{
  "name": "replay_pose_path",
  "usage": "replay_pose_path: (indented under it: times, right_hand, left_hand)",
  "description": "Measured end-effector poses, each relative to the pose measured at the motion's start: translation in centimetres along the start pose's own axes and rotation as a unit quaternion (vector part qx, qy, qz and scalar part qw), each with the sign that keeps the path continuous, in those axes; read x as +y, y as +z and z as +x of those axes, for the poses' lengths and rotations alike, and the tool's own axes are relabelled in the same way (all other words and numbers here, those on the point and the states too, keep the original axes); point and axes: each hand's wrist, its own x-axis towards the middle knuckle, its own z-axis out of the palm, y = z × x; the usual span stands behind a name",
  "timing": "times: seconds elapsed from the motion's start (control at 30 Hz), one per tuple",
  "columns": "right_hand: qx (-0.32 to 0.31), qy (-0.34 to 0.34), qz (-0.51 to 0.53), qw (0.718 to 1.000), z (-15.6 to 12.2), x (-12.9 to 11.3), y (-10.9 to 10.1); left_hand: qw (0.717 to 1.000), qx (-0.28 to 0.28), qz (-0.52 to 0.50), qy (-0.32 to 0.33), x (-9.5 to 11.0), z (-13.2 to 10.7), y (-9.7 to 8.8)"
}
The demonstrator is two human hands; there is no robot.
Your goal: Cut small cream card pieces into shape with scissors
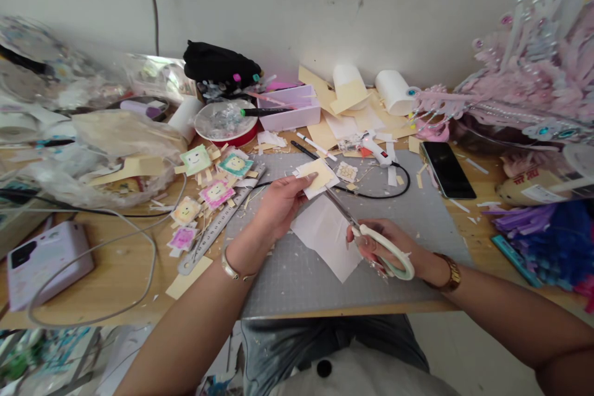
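Pinched in my left hand (284, 198) is a small white paper piece with a pale yellow square (314, 178) on it. My right hand (383, 241) grips a pair of scissors (394, 258) by their cream handles. The blades point up and left, and their tips reach the lower right edge of the paper piece. Below both hands, a larger white sheet (327, 238) lies on the grey cutting mat (278, 284). Left of my left hand, several small painted face squares (216, 193) lie beside a metal ruler (211, 235).
A glue gun (378, 150) with a black cable lies at the mat's far side, near a phone (448, 170). A lilac box (297, 108) and a red-rimmed dish (227, 127) stand behind. Pink decorations (505, 93) crowd the right; a lilac device (51, 263) and loose cable lie left.
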Motion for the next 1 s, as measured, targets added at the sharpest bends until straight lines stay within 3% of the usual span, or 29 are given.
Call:
replay_pose_path:
  times: [0.4,0.63,0.83,1.0]
  right_hand:
    - [0.015,0.000,-0.035,0.999,-0.18,-0.26,0.36]
    - [-0.036,-0.035,-0.029,0.998,-0.35,0.51,-0.36]
    - [-0.032,-0.036,-0.018,0.999,-0.45,0.36,-0.24]
    - [-0.022,-0.040,-0.031,0.998,-0.32,0.52,-0.19]
  left_hand:
    - [1.000,0.007,0.008,0.000,-0.10,0.19,-0.23]
    - [0.999,0.016,0.007,0.032,0.13,0.67,-0.66]
    - [1.000,-0.020,0.003,0.013,-0.03,0.34,-0.41]
    - [1.000,-0.008,0.004,0.003,-0.06,0.26,-0.26]
